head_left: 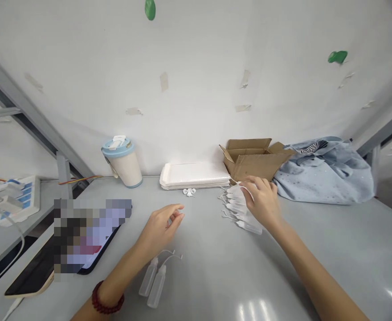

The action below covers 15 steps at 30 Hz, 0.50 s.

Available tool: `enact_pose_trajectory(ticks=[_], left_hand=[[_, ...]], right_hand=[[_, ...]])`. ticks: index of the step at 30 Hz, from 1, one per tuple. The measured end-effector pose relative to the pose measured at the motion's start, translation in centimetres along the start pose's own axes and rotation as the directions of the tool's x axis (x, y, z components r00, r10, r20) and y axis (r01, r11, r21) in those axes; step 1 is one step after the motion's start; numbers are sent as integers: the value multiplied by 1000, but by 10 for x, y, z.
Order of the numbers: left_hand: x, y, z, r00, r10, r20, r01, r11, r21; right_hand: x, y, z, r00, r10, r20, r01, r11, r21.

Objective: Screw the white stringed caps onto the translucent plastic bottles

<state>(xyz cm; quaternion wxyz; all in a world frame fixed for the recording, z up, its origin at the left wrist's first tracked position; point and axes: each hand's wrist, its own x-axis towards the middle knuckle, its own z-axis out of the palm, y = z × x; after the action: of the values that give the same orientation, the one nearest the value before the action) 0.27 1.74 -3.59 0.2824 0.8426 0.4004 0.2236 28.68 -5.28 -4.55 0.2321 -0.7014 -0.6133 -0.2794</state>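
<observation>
My right hand is closed at the far end of a row of small translucent squeeze bottles with thin spouts. Its thumb and fingers pinch one bottle, which they partly cover. Over the table at centre-left, my left hand has loosely curled fingers with a gap between thumb and forefinger, and nothing shows in it. Below that hand, near my wrist, two more squeeze bottles lie side by side, their bent spouts pointing away from me. Small white caps or fittings lie farther back.
Against the wall stand a blue-lidded cup, a stack of white padded envelopes, an open cardboard box and a light-blue cloth bag. Two phones lie at left, one partly blurred. A power strip sits on the neighbouring surface.
</observation>
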Motion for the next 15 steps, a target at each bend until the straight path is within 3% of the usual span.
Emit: enact_pose_trajectory(ticks=[7,15], left_hand=[[13,-10,3,997,80,7,-80,978,191],[59,-10,7,977,165,131,-203,910,362]], right_hand=[[-7,-38,-9,984,-177,-32,180,965,193],[-23,-74,-11,923,-385,21,350,859,373]])
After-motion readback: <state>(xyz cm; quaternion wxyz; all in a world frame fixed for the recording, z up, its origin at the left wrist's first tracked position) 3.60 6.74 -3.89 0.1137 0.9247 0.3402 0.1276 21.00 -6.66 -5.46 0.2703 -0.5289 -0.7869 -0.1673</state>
